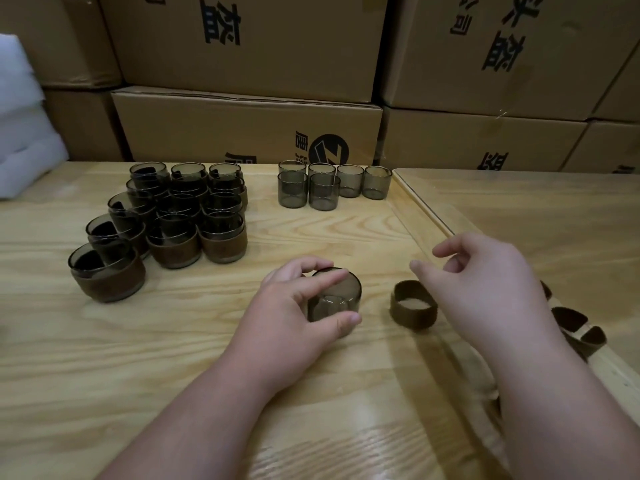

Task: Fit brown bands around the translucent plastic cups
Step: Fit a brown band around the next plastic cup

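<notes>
While gripping a bare cup (334,295) from above, left hand (294,306) with fingers curled round the rim and wall, thumb low on the near side, cup upside down on the table (207,341). Just right of that cup, apart from it, a brown band (413,310) standing on edge as an open ring, wood showing through its middle. Above and just right of the band, right hand (485,285), empty, fingers loosely curled, forefinger and thumb parted and pointing left over the band; whether touching it, cannot tell. Behind the right wrist, more bands (575,327) lying along the raised seam of the table, partly hidden by the arm. Far beyond the left hand, toward the table's back edge, six unbanded cups (332,183), upright, close together in two short rows. Well off to the left of the left hand, a cluster of banded cups (162,220), stacked in twos and threes, each with a brown band round its lower part, nearest one closest to the table's left front. Beyond the table, stacked boxes (249,126) with black print, filling the background. At far left, beside the boxes, a white padded bundle (24,133).
</notes>
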Tool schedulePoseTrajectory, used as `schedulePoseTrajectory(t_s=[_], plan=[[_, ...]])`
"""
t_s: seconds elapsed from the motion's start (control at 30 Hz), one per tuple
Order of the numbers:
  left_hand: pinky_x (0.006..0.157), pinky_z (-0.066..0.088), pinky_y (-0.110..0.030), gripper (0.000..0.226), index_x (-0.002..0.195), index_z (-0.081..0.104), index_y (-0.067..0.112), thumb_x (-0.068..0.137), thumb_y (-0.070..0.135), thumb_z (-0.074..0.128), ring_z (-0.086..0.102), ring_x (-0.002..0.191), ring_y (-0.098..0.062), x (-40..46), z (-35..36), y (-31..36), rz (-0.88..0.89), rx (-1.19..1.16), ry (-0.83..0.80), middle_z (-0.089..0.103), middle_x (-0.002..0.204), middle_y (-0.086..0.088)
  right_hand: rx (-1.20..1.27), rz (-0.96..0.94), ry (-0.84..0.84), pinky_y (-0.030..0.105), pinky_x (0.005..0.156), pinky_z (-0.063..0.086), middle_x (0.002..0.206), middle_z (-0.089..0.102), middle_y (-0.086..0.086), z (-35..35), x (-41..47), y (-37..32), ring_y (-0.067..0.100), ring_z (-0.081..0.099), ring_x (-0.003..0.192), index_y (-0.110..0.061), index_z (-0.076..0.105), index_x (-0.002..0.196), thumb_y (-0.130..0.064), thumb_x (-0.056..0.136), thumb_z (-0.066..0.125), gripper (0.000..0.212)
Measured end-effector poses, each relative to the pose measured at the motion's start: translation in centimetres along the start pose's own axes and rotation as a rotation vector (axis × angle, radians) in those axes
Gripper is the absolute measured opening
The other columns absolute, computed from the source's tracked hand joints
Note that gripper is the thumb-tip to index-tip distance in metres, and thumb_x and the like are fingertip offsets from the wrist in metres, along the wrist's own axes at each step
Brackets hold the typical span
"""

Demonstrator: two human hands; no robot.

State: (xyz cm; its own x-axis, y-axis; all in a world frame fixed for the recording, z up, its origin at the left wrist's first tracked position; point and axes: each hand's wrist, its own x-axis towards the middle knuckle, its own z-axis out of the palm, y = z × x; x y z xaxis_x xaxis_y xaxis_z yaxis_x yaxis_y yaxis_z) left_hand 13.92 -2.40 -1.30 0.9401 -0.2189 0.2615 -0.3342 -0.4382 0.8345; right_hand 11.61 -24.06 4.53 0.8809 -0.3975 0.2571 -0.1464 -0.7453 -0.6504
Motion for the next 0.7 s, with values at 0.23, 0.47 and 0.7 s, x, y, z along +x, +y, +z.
schedulePoseTrajectory(t_s=[0.23, 0.47, 0.7], plan=[[0.11, 0.044, -0.032, 0.068, 0.138, 0.061, 0.043, 0.075, 0.044, 0.087, 0.049, 0.127, 0.001, 0.0, 0.0, -0.3, 0.014, 0.067, -0.025, 0.047, 0.128, 0.043, -0.046, -0.044, -0.118, 0.025, 0.064, 0.044, 0.096, 0.058, -0.016, 1.7, -0.5, -0.7, 0.001, 0.055, 0.083, -0.039, 0.066, 0.103, -0.062, 0.081, 0.074, 0.033], [0.109, 0.047, -0.035, 0.074, 0.143, 0.052, 0.05, 0.077, 0.048, 0.086, 0.051, 0.129, 0.0, 0.0, 0.1, -0.7, 0.009, 0.015, -0.003, 0.052, 0.131, 0.036, -0.096, -0.106, -0.445, 0.027, 0.069, 0.047, 0.111, 0.047, -0.028, 1.6, -1.1, -1.1, -0.002, 0.055, 0.091, -0.049, 0.059, 0.102, -0.103, 0.034, 0.055, 0.087], [0.108, 0.049, -0.04, 0.075, 0.135, 0.045, 0.064, 0.071, 0.053, 0.081, 0.061, 0.121, -0.011, 0.1, 0.4, -1.1, -0.035, -0.085, 0.008, 0.057, 0.133, 0.027, -0.219, -0.146, -0.517, 0.016, 0.074, 0.042, 0.114, 0.043, -0.027, 2.1, -0.7, 0.0, -0.001, 0.05, 0.098, -0.05, 0.052, 0.126, -0.063, 0.07, 0.079, 0.063]])
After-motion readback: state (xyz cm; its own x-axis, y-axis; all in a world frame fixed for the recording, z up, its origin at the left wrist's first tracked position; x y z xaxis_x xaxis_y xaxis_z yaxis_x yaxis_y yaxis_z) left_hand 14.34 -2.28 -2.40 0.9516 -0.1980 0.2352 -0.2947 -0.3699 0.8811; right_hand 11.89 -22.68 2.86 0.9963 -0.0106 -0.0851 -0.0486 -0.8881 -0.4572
